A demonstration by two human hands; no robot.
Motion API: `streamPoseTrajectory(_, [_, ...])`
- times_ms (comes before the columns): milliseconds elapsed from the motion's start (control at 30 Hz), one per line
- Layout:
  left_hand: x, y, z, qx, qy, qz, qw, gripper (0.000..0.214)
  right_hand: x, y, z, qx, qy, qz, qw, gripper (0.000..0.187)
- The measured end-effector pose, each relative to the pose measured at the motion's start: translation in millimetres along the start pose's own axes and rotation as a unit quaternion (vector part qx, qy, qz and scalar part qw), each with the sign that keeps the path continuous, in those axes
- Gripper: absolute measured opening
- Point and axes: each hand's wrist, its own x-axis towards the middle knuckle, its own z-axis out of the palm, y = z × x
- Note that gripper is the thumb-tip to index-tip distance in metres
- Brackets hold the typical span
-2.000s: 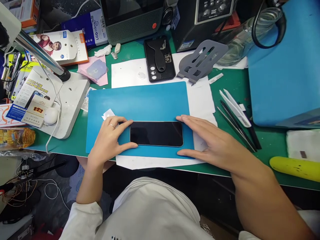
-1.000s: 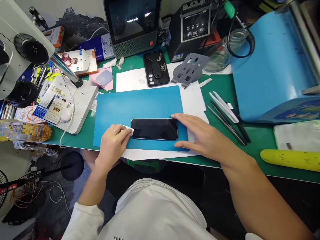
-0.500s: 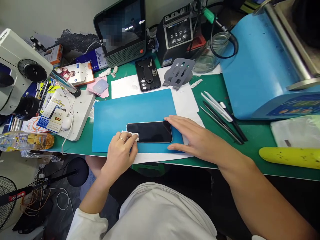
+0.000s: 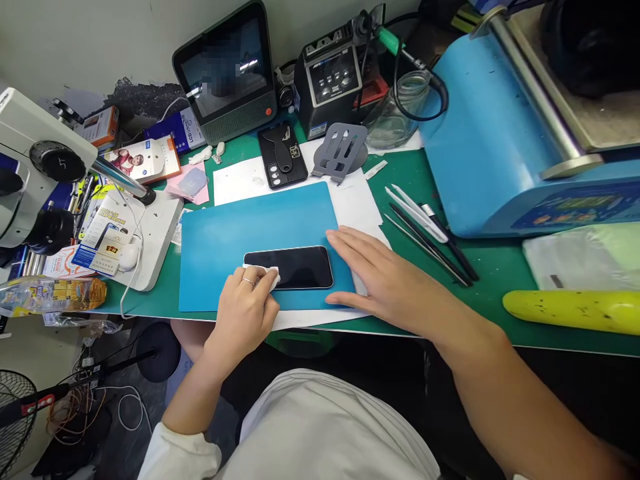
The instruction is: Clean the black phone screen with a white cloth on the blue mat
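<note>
A smartphone with a dark screen lies face up on a blue mat. My left hand, a ring on one finger, is closed on a small white wipe and presses it to the phone's left end. Whether the wipe is cloth or tissue I cannot tell. Just beyond the phone's right end, my right hand is open, thumb and fingers apart around that end, with nothing held.
Behind the mat lie a black phone case and a grey folding stand. Tweezers and pen-like tools lie to the right, near a blue machine. A microscope stands left, a plastic bottle near the table edge.
The view has shifted slightly, so the bench items sit a little further left. My left hand and the wipe have moved slightly right along the phone. My right hand remains open by its right end.
</note>
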Motion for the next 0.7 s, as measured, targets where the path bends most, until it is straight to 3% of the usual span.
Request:
streamPoseTrajectory(167, [6.1,2.5,-1.0,-0.003,-0.015,0.001,1.000,0.042,-15.9,-13.5,3.9,-0.020,0.025,0.064,0.997,0.099])
streamPoseTrajectory(433, [19.8,23.7,7.3,0.006,-0.014,0.022,1.000,0.044,-13.1,-8.4,11.3,-0.042,0.033,0.046,0.998,0.101])
streamPoseTrajectory(567, [13.5,29.3,8.6,0.026,-0.014,0.020,0.999,0.047,-12.2,-9.7,9.7,-0.048,0.040,0.046,0.997,0.101])
streamPoseTrajectory(700, [-2.5,17.5,0.0,0.047,-0.029,-0.015,0.998,0.049,-12.4,-10.7,9.2,-0.048,0.034,0.047,0.997,0.100])
